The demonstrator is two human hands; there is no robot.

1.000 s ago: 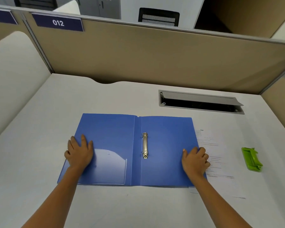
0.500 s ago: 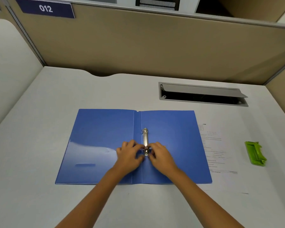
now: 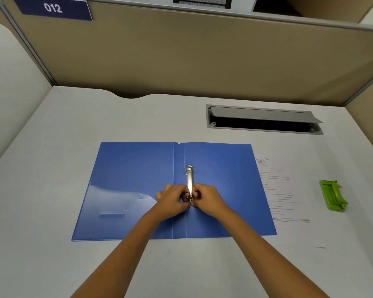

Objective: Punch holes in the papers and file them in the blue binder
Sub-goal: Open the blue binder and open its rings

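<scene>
- Blue binder [image 3: 134, 186] lies open and flat on the white desk [image 3: 52, 265], covers spread left and right; spine runs toward the partition [image 3: 181, 61].
- Metal ring mechanism [image 3: 190, 179] sits just right of the spine fold; far ring visible at its top end; near ring hidden between the fingers, so whether it is open or closed I cannot tell.
- Left hand [image 3: 172, 201] has fingers curled, pinching the near end of the ring mechanism from the left; right hand [image 3: 209, 200] has fingers curled, pinching the same end from the right; fingertips of both hands meet at the metal.
- Printed papers [image 3: 282, 190] lie flat on the desk, left edge tucked under the binder's right cover; text too small to read.
- Green hole punch [image 3: 333, 197] rests on the desk right of the papers, apart from them; neither hand touches it.
- Cable hatch [image 3: 265, 119] set into the desk beyond the binder, lid tilted open; label "012" [image 3: 53, 7] on the partition, upper left.
</scene>
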